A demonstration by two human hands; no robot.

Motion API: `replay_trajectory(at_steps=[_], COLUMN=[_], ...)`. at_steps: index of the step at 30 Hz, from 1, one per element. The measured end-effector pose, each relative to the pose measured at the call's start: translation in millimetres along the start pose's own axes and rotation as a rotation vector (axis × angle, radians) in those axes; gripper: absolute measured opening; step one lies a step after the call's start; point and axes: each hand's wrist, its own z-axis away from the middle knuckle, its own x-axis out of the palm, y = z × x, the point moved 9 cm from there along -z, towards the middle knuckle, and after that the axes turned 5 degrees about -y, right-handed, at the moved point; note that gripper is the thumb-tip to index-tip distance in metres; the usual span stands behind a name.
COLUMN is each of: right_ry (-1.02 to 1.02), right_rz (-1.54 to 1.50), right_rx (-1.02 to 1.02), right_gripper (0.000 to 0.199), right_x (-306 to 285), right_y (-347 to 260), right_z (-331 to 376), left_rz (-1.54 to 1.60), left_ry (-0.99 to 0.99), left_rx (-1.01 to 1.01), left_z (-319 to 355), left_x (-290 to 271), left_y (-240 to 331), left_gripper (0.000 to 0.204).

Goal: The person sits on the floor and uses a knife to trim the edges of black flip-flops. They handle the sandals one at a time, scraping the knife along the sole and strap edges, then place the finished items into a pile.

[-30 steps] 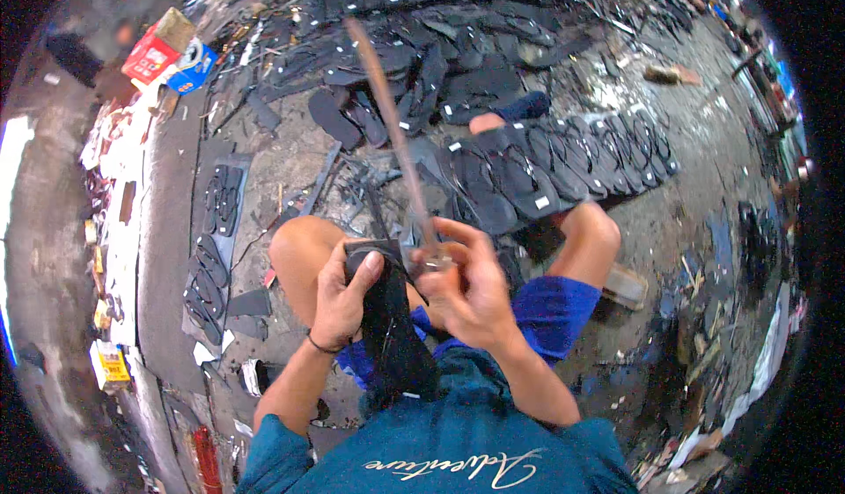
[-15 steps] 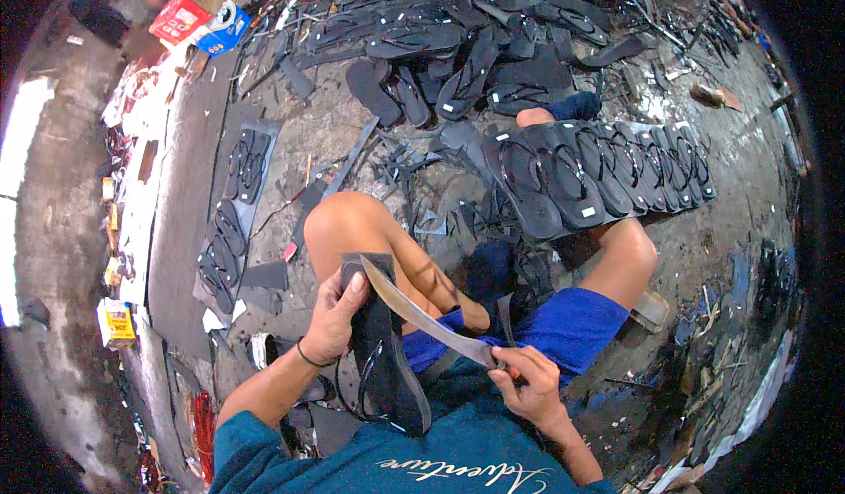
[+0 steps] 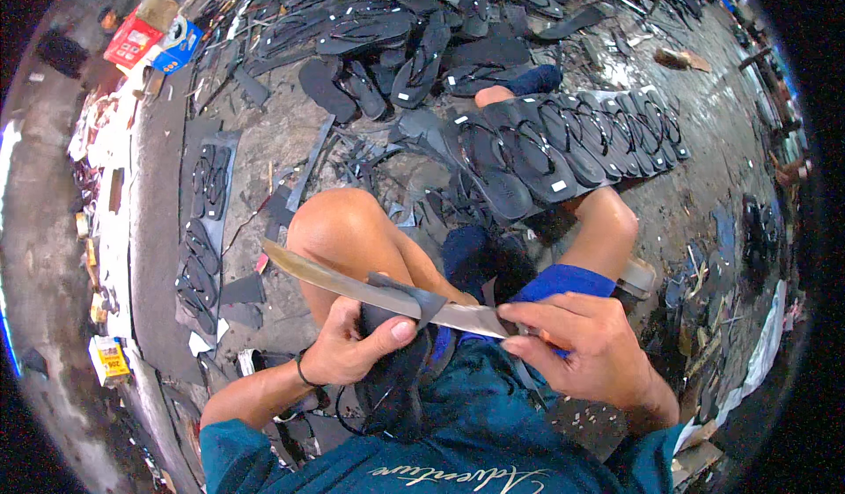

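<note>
I am seeing my left hand clenching a black rubber sandal down at my lap; it looks light, floppy and grippy, best pinched near the cut. A long knife is crossing it, my right hand gripping the handle.

A rough sandal-making workshop, worked on the ground. Rows of black flip-flops fill the top and upper right of the frame, cut rubber sheets and offcuts litter the dirty concrete floor at left, cardboard boxes upper left.
</note>
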Motion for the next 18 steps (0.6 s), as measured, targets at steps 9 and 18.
replay_trajectory(at_steps=[9, 18], right_ry=[-0.188, 0.060], right_rz=[-0.469, -1.028], right_rx=[-0.165, 0.015], right_gripper=[0.029, 0.043], right_x=[0.0, 51.0], right_y=[-18.8, 26.0], right_z=[-42.9, -21.6], left_rz=[-0.192, 0.083], left_ry=[-0.145, -0.330], left_rx=[-0.116, -0.039], left_z=[-19.0, 41.2], left_x=[38.3, 70.8], left_y=[55.6, 5.9], left_gripper=[0.032, 0.049])
